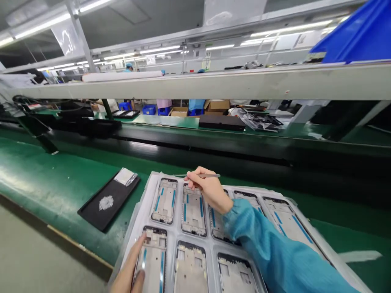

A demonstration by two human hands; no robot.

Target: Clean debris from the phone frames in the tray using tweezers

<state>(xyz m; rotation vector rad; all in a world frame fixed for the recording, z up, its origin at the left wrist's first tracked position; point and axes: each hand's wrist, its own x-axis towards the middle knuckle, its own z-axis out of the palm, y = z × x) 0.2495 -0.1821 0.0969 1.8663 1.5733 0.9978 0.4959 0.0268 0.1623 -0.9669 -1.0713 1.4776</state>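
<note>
Under both hands (210,189) lies the frame tray (177,234).

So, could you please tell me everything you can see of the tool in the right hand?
The tool is a thin, pale metal pair of tweezers, or so it looks. It lies nearly level, one end pointing left and the other right. The right hand pinches it between thumb and fingers near its middle, above the far row of phone frames in the white tray. Its ends touch nothing.

Single head-worn view, forward and down, close over workbench (45,179)
</note>
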